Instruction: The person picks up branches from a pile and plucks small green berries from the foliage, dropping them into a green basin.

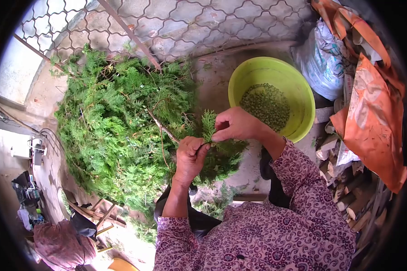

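My left hand (191,156) is closed, thumb against the fingers, around the lower end of a flat-leaved evergreen sprig (208,123) that stands upright. My right hand (238,125) pinches at the same sprig from the right, its thumb tip close to the left thumb. Whether a small cone sits between the right fingertips is hidden. Left of and below the hands lies a large heap of cut evergreen branches (117,117). Beyond my right wrist, a lime-green basin (298,86) holds a layer of small green cones (266,105).
A wavy wire mesh (190,22) runs along the wall at the back. On the right are a stuffed white sack (321,63), orange sheeting (371,122) and stacked firewood (352,194). At lower left, a dark red cloth (63,244) lies near a wooden stool (106,214).
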`<state>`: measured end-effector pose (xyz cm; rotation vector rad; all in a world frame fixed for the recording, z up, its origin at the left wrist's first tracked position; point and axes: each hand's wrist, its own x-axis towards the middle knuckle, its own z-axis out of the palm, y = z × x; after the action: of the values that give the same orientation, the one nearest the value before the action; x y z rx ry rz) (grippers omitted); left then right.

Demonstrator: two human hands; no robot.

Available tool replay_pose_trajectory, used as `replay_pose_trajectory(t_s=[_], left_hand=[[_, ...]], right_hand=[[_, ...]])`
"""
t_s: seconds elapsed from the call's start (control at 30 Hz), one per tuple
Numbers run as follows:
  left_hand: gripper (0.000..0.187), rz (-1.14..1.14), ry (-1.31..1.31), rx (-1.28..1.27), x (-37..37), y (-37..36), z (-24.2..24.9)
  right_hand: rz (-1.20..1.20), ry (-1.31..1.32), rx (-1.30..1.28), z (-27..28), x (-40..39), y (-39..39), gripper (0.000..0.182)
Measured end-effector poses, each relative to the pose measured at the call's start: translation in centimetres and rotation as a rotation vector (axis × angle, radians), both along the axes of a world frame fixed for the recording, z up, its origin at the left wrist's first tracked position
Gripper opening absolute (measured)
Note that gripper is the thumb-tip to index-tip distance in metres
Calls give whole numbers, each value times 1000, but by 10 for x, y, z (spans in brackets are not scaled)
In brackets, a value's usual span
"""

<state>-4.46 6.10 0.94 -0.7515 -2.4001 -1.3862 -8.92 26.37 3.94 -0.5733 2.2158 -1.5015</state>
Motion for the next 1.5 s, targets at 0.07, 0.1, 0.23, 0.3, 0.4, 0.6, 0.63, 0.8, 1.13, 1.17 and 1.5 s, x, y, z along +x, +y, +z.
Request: replay_pose_trajectory(t_s=[0.07, 0.1, 0.23, 0.3, 0.4, 0.6, 0.63, 0.8, 1.13, 1.17, 1.5], left_hand=[[16, -36, -39, -25, 1, -1, 1], [16, -34, -41, -26, 1, -1, 0], [18, -8, -38, -11, 0, -4, -6], [19, 2, -51, -4, 1, -4, -6], [16, 2, -130, 1, 4, -5, -4], [9, 33, -326, 317, 8, -3, -2], [10, 8, -431, 382, 10, -5, 0], [11, 57, -773, 667, 5, -15, 6], [5, 232, -988, 966, 1, -14, 14], [5, 190, -987, 935, 1, -13, 12], [8, 71, -1034, 847, 4, -8, 20]], right_hand=[[2, 21, -15, 2, 1, -1, 26], [4, 63, 27, 3, 2, 0, 26], [38, 93, 33, 6, 3, 0, 26], [42, 109, 33, -1, 2, -1, 25], [-35, 120, -13, -7, 2, -6, 23], [-343, -166, -461, -10, -8, -6, 14], [-450, -369, -719, -10, -14, 0, 11], [-452, -565, -978, -10, -16, 7, 5], [-169, -419, -678, 0, -3, -22, 11], [-190, -333, -619, -1, -3, -25, 13], [-207, 71, -326, -5, 1, -34, 17]])
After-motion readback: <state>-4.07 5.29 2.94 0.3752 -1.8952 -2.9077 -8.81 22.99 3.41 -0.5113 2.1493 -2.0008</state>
